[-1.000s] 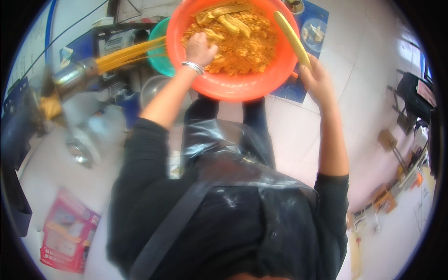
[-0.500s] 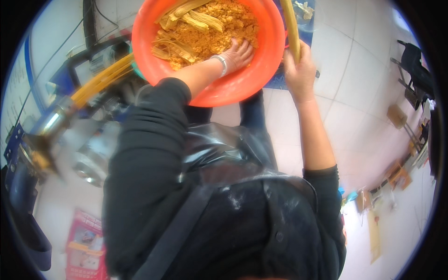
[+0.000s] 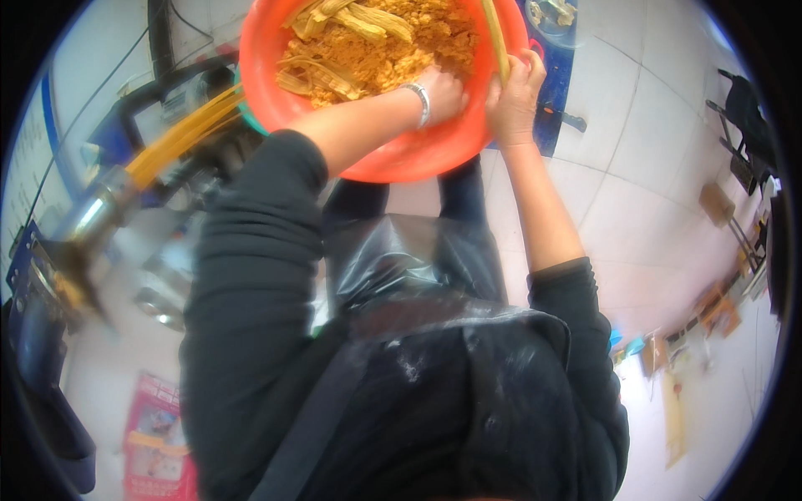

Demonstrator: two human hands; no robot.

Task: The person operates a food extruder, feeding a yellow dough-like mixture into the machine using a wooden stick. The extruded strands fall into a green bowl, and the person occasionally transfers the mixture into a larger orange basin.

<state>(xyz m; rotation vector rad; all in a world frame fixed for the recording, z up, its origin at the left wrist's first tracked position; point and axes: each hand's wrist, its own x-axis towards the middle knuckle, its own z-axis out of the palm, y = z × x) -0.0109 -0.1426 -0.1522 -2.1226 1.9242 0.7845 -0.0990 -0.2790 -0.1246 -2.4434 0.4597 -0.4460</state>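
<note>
An orange-red plastic basin (image 3: 384, 159) stands before me, holding an orange-yellow crumbly mixture (image 3: 359, 63). Several flat, ridged yellow strips (image 3: 368, 21) lie on the mixture toward the far left. My left hand (image 3: 443, 93), with a metal band at the wrist, is down in the near right of the basin. Its fingers are curled into a fist against the crumbs; whatever they hold is hidden. At the basin's right rim, my right hand (image 3: 514, 96) is closed around the lower end of a long yellow-brown stick (image 3: 495, 37), which leans up and away over the basin.
A knife with a dark handle (image 3: 575, 122) lies on a blue surface (image 3: 547, 138) right of the basin, below a clear bowl (image 3: 551, 21). Left stands a machine (image 3: 100, 209) with long yellow strands (image 3: 184, 138) coming off it. A pink basket (image 3: 154, 468) is on the floor at lower left.
My left hand has gone from spread fingers to a curled fist, shifting slightly right in the basin. My right hand and the stick have moved left and up, over the basin's rim.
</note>
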